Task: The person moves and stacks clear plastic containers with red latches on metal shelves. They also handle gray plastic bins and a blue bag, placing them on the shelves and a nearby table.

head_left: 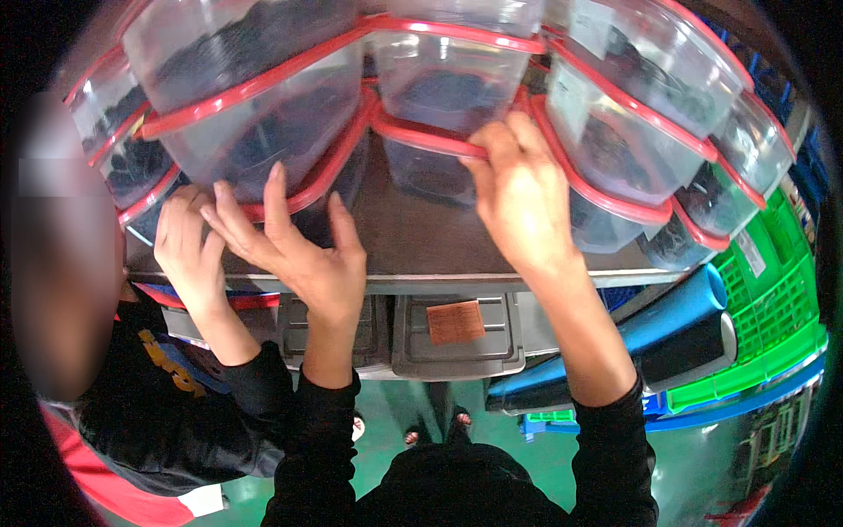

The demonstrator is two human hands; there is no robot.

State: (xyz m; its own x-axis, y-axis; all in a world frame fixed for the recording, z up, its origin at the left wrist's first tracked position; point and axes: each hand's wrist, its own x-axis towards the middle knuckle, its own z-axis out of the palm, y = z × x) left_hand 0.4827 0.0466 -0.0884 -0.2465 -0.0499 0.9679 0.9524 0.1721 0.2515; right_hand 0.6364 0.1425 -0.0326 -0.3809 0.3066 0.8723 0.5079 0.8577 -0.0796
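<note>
Clear plastic containers with red lids stand stacked on a dark shelf [413, 233], dark contents showing through their walls. My left hand [312, 268] is open at the left stack, fingers spread by the red rim under a clear container [263, 145]. Whether the fingertips press on it I cannot tell. In the middle stack, my right hand [531, 206] is closed on the red lid [421, 138] of the lower container [430, 176], fingers curled at its right corner. Another clear container [452, 75] rests on that lid.
At the left, a co-worker's hand [189, 241] touches the left stack beside mine. More containers [606, 149] are stacked on the right. Below the shelf sits a grey lidded bin [457, 351] with a brown card [456, 323]. A blue roll [632, 325] and green crate [764, 272] lie right.
</note>
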